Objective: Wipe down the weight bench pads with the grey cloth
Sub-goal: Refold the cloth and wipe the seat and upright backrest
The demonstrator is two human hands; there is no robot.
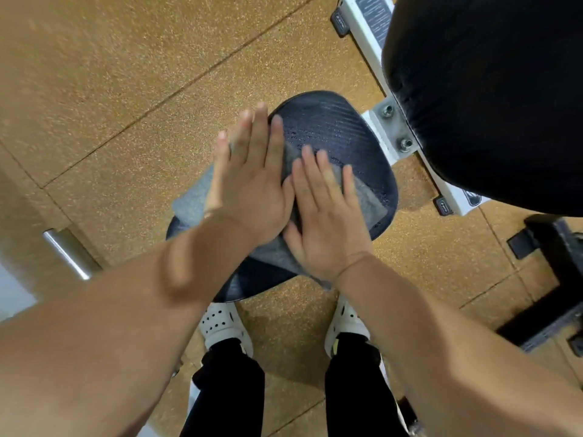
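The grey cloth [367, 201] lies spread over the dark seat pad [331, 124] of the weight bench, one corner hanging off the pad's left edge. My left hand [252, 181] and my right hand [328, 222] both press flat on the cloth, fingers stretched out and side by side. Droplets glisten on the bare far part of the seat pad. The larger black back pad [492, 99] rises at the upper right.
The white bench frame [391, 134] with bolts joins the two pads. A black equipment base [552, 279] stands at the right. A metal bar [67, 252] is at the left edge. My feet in white clogs [225, 326] stand on the speckled tan floor below the seat.
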